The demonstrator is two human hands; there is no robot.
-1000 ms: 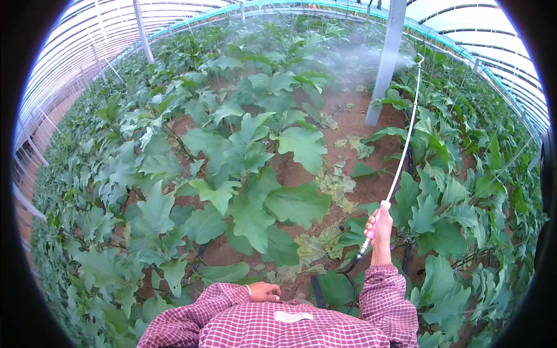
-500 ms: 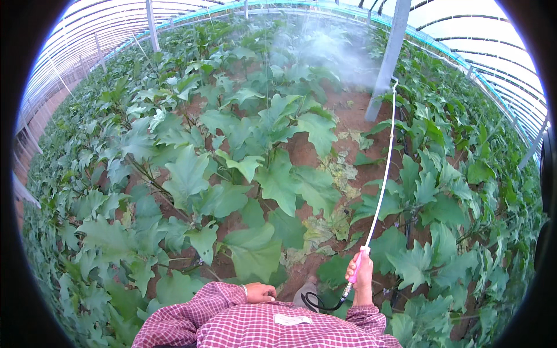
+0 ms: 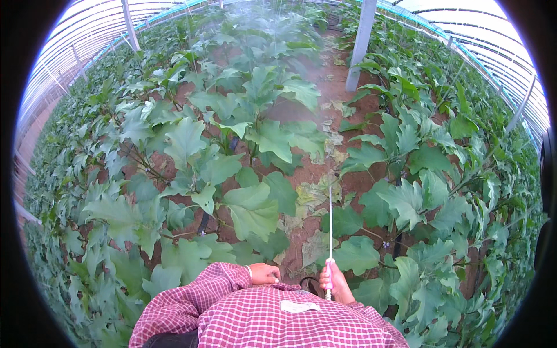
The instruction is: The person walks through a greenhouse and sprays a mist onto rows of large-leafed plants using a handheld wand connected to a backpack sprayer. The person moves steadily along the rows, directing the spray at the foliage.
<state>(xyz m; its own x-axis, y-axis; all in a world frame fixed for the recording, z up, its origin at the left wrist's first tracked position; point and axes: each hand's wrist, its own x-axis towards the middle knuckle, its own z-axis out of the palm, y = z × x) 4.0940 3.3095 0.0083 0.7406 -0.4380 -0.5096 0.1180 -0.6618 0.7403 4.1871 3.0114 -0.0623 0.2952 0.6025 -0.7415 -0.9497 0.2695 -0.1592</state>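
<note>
My right hand is wrapped round the pink and white handle of a spray wand, just in front of my body. The wand's thin white tube points forward over the soil path between plant rows, and its far end is hard to make out. Part of a dark hose shows beside the handle. Close to my checked shirt, my left hand has its fingers curled, and whatever may be in them is hidden. Fine mist drifts over the far plants.
Broad-leaved green plants grow densely on both sides. Dry, yellowed leaves lie on the reddish soil path. A grey post stands ahead on the right, another post at the far left. An arched plastic greenhouse roof covers everything.
My right hand has moved left and closer to my body. The wand has swung left and now looks much shorter. The mist has shifted left, and the whole view has moved slightly.
</note>
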